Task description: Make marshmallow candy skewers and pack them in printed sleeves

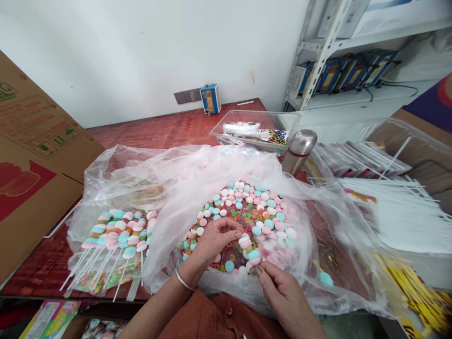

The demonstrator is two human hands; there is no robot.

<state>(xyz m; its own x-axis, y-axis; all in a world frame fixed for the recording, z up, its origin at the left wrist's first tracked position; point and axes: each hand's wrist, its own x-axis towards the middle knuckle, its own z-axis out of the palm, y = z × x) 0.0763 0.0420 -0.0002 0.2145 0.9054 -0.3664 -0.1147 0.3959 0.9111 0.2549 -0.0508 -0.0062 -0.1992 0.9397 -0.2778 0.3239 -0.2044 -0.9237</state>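
My right hand [280, 287] pinches the lower end of a candy skewer [253, 254], a short stack of pink, white and blue marshmallows with gummy rings between them. At its upper end, the thumb and fingers of my left hand [219, 238] come together. A small orange-red bit shows by those fingertips, too small to name surely. Beneath both hands, an opened clear plastic bag [307, 235] holds loose pastel marshmallows [270, 223] and colourful gummy rings [243, 214]. To the left, several finished-looking marshmallow skewers [120, 230] on white sticks lie on another clear bag of gummy rings.
A steel flask [299, 151] stands behind the bag, beside a clear plastic tub [254, 120] of small packets. At right are white sticks [406, 212] and yellow ties [413, 292]. A cardboard box [38, 155] rises at left; a blue device [211, 99] sits by the wall.
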